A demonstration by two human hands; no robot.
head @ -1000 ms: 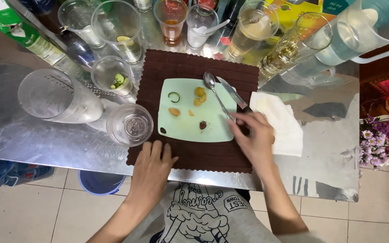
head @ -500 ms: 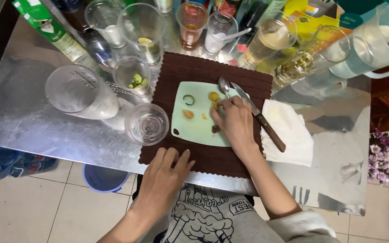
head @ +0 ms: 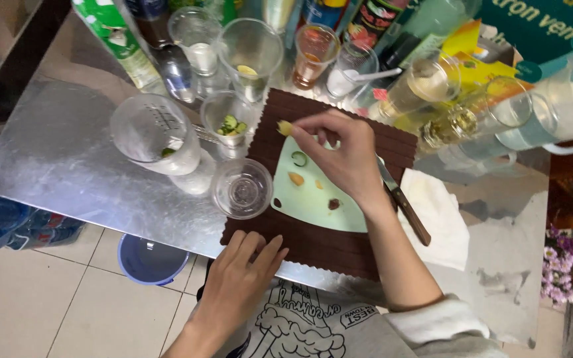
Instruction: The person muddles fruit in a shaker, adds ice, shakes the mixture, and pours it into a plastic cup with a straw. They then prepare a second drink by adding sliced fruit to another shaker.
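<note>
My right hand (head: 343,156) hovers over the pale green cutting board (head: 313,199), pinching a small yellow fruit piece (head: 285,127) between its fingertips above the board's far left corner. On the board lie a green ring slice (head: 298,158), an orange piece (head: 296,178) and a dark bit (head: 333,204). My left hand (head: 243,275) rests flat on the near edge of the brown slatted mat (head: 319,248), holding nothing. A knife (head: 402,202) with a brown handle lies on the mat just right of my right wrist. A small glass with green slices (head: 229,124) stands left of the pinched piece.
A toppled clear cup (head: 154,136) and an upright clear cup (head: 242,189) sit left of the mat on the metal table (head: 67,166). Glasses, jars, bottles and a pitcher (head: 565,99) crowd the far edge. A white napkin (head: 439,212) lies right. A blue bucket (head: 148,260) stands on the floor below.
My right hand let go of the knife, moved left over the board, picked up a yellow piece and lifted it toward the far left. My left hand stayed on the mat's near edge.
</note>
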